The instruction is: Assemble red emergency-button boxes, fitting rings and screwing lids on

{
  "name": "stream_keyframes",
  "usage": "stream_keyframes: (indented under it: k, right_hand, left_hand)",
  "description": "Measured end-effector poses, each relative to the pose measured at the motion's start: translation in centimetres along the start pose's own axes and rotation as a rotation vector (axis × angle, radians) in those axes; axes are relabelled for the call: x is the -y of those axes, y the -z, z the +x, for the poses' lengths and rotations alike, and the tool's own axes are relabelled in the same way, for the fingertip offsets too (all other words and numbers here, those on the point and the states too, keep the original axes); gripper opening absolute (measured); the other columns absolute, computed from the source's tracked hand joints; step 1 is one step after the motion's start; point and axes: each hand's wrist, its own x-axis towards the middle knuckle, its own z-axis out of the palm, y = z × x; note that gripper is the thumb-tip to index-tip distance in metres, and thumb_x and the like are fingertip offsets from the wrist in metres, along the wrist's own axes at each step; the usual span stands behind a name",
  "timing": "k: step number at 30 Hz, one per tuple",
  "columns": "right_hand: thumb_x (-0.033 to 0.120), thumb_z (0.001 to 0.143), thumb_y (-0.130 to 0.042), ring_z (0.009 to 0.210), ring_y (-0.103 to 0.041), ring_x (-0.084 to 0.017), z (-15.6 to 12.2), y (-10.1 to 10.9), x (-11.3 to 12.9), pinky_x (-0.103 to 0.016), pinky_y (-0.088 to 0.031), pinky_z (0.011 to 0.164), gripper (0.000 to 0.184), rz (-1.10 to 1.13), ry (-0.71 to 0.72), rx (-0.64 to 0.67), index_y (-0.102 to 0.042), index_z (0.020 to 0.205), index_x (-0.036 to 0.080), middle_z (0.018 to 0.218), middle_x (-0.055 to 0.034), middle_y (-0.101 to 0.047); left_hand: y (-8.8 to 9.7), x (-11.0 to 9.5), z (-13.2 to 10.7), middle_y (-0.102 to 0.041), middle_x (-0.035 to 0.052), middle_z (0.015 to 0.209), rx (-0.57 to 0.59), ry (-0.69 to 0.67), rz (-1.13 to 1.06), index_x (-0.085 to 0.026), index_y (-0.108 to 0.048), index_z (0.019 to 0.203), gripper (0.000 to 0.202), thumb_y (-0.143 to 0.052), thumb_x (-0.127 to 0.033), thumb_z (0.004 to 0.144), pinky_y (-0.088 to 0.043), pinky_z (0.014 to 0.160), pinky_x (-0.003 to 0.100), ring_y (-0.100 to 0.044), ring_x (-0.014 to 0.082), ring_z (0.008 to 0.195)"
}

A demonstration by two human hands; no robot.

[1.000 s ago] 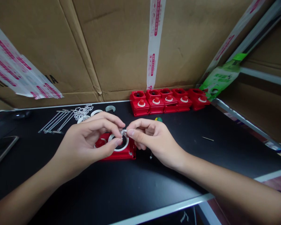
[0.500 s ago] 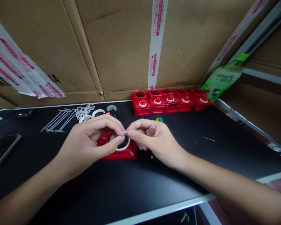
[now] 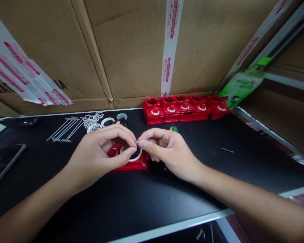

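Above the red box, my left hand (image 3: 97, 153) and my right hand (image 3: 169, 150) meet fingertip to fingertip. Between them is a small shiny metal piece (image 3: 137, 143), too small and too covered to name. My right thumb and forefinger are pinched on it, and my left thumb and forefinger close round its other side. Beneath the fingers the red box (image 3: 131, 166) lies on the black table (image 3: 142, 199), with a red knob (image 3: 112, 153) and a white ring (image 3: 138, 157) round a dark opening. My hands cover part of the box.
Several red boxes (image 3: 171, 116) line the back beside a green bottle (image 3: 243, 82). Metal rods (image 3: 63, 130), a white chain (image 3: 92, 118) and white rings (image 3: 107, 121) lie back left. A phone (image 3: 5, 162) is at left, a screw (image 3: 227, 150) at right, a green-yellow handle (image 3: 173, 128) behind my right hand.
The view has shifted slightly. My fingertips have drawn a little closer round the small metal piece, which shows less now. The red box remains under my hands.
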Motion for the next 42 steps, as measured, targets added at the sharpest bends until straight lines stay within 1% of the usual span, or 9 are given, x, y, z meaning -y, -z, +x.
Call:
stream_keyframes:
  k: [4, 9, 15, 19, 24, 29, 35, 39, 42]
  right_hand:
    - [0.033, 0.083, -0.091, 0.053, -0.051, -0.007, -0.06, 0.03, -0.05, -0.023, -0.045, 0.052, 0.023, -0.013, 0.010, -0.001, -0.077, 0.091, 0.017, 0.070, 0.0050, -0.068]
    - [0.033, 0.078, -0.095, 0.052, -0.050, -0.007, -0.09, -0.04, 0.00, -0.022, -0.043, 0.050, 0.027, 0.010, -0.004, 0.002, -0.077, 0.089, 0.016, 0.067, 0.0062, -0.066]
    - [0.030, 0.077, -0.096, 0.052, -0.050, -0.006, -0.14, -0.05, -0.02, -0.020, -0.040, 0.050, 0.027, 0.027, -0.009, 0.013, -0.077, 0.089, 0.015, 0.065, 0.0065, -0.065]
    - [0.027, 0.078, -0.095, 0.053, -0.051, -0.006, -0.13, 0.02, -0.02, -0.019, -0.040, 0.050, 0.025, 0.036, -0.015, 0.000, -0.077, 0.089, 0.014, 0.067, 0.0057, -0.067]
    - [0.025, 0.080, -0.094, 0.054, -0.050, -0.005, 0.04, 0.10, -0.04, -0.018, -0.038, 0.051, 0.022, 0.032, 0.018, -0.019, -0.077, 0.088, 0.013, 0.067, 0.0056, -0.067]
    - [0.029, 0.085, -0.091, 0.054, -0.049, -0.005, 0.03, 0.12, -0.16, -0.020, -0.037, 0.051, 0.021, 0.037, 0.020, 0.014, -0.077, 0.090, 0.014, 0.069, 0.0056, -0.066]
    - [0.032, 0.086, -0.090, 0.057, -0.047, -0.006, -0.19, -0.01, -0.31, -0.022, -0.035, 0.052, 0.022, 0.023, 0.033, 0.025, -0.075, 0.089, 0.016, 0.070, 0.0059, -0.064]
    - [0.036, 0.089, -0.088, 0.062, -0.048, -0.008, -0.52, -0.08, -0.34, -0.023, -0.038, 0.057, 0.025, -0.064, 0.008, 0.016, -0.071, 0.091, 0.018, 0.072, 0.0061, -0.059]
    - [0.036, 0.092, -0.085, 0.065, -0.049, -0.009, -0.70, -0.10, -0.41, -0.023, -0.040, 0.059, 0.025, -0.112, 0.022, 0.024, -0.068, 0.092, 0.019, 0.074, 0.0060, -0.057]
  left_hand:
    - [0.12, -0.06, -0.02, -0.075, 0.0022, 0.101, 0.012, -0.018, 0.018, -0.024, -0.076, 0.087, 0.010, -0.075, -0.014, 0.091, -0.058, 0.080, 0.026, -0.072, 0.0169, 0.093]
    - [0.08, -0.05, -0.10, -0.075, 0.0008, 0.095, -0.007, -0.015, 0.018, -0.023, -0.076, 0.088, 0.011, -0.075, -0.013, 0.091, -0.057, 0.079, 0.024, -0.071, 0.0151, 0.088]
    - [-0.18, 0.16, -0.19, -0.076, 0.0017, 0.092, -0.058, -0.003, -0.033, -0.022, -0.077, 0.088, 0.009, -0.078, -0.013, 0.089, -0.059, 0.078, 0.023, -0.072, 0.0156, 0.086]
    - [-0.26, 0.24, -0.30, -0.077, 0.0019, 0.092, -0.062, 0.007, -0.081, -0.022, -0.077, 0.089, 0.010, -0.077, -0.012, 0.090, -0.060, 0.076, 0.024, -0.072, 0.0157, 0.085]
    - [-0.16, 0.35, -0.15, -0.077, 0.0023, 0.098, -0.048, -0.049, -0.056, -0.023, -0.076, 0.089, 0.012, -0.076, -0.011, 0.091, -0.059, 0.076, 0.025, -0.072, 0.0167, 0.090]
    - [-0.05, 0.48, -0.11, -0.075, 0.0018, 0.094, -0.050, -0.101, 0.015, -0.023, -0.076, 0.089, 0.013, -0.076, -0.011, 0.091, -0.059, 0.076, 0.026, -0.072, 0.0171, 0.088]
    - [-0.11, 0.76, -0.20, -0.075, 0.0010, 0.093, -0.049, -0.086, 0.018, -0.023, -0.073, 0.090, 0.015, -0.073, -0.008, 0.091, -0.059, 0.075, 0.028, -0.073, 0.0167, 0.085]
    - [-0.17, 0.87, -0.19, -0.076, 0.0002, 0.094, -0.055, -0.088, 0.029, -0.025, -0.073, 0.092, 0.016, -0.073, -0.008, 0.091, -0.059, 0.076, 0.029, -0.073, 0.0165, 0.086]
    - [-0.26, 0.78, -0.27, -0.076, -0.0001, 0.094, -0.065, -0.105, 0.070, -0.025, -0.074, 0.092, 0.017, -0.073, -0.009, 0.092, -0.059, 0.077, 0.029, -0.073, 0.0164, 0.086]
